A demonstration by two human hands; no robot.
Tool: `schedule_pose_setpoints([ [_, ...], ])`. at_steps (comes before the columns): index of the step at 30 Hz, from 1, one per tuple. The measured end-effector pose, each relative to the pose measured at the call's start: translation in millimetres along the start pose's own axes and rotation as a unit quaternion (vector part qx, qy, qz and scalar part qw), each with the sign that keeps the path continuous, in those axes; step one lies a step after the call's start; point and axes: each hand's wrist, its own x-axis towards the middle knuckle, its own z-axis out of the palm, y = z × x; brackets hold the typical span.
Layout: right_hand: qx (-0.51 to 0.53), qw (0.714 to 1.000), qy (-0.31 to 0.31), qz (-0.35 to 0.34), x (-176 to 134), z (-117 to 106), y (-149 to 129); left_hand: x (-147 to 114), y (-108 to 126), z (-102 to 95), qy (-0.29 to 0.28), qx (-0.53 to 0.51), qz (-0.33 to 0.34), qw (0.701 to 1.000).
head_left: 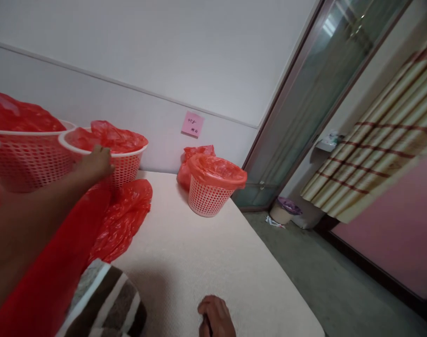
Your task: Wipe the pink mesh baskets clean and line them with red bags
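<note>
My left hand (98,164) reaches across to a pink mesh plastic basket (124,171) with a white rim. Its fingers are closed at the near rim, gripping the basket; the exact hold is slightly blurred. Inside that basket bunches a red plastic bag (117,136). Below my left forearm, more red plastic bags (124,224) lie crumpled on the white surface. My right hand (217,317) rests low in the view on the same surface, fingers curled in, with nothing seen in them.
Another basket (34,159) with red plastic stands at the left. Farther right, a pink basket (209,199) has red plastic folded over its rim. A pink note (192,124) sticks to the wall. Striped fabric (108,304) juts up in front. A bin (282,211) stands on the floor.
</note>
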Motion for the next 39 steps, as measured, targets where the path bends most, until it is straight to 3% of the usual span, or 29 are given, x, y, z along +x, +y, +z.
schedule_pose_setpoints([
  [5, 0.008, 1.0, 0.021, -0.001, 3.9, -5.5, -14.7, -38.4, -14.5, 3.7, -0.008, 0.059, -0.009, 0.998],
  [9, 0.005, 1.0, -0.016, 0.013, 7.1, -15.9, -30.4, -71.3, -23.3, -5.1, 0.03, 0.069, -0.014, 0.997],
  [18, -0.035, 0.997, -0.019, 0.059, 13.2, -32.1, -56.3, -89.9, -2.5, -74.4, 0.161, 0.003, -0.047, 0.986],
  [24, -0.036, 0.998, -0.009, 0.057, 13.8, -36.0, -63.4, -110.3, 26.3, -109.3, 0.198, -0.052, -0.032, 0.978],
  [34, -0.034, 0.998, 0.011, 0.06, 13.0, -36.1, -64.0, -180.3, 64.5, -92.5, 0.149, -0.204, -0.025, 0.967],
  [39, -0.027, 0.998, 0.018, 0.056, 12.7, -36.3, -64.6, -247.4, 92.1, -113.4, 0.068, -0.251, 0.059, 0.964],
])
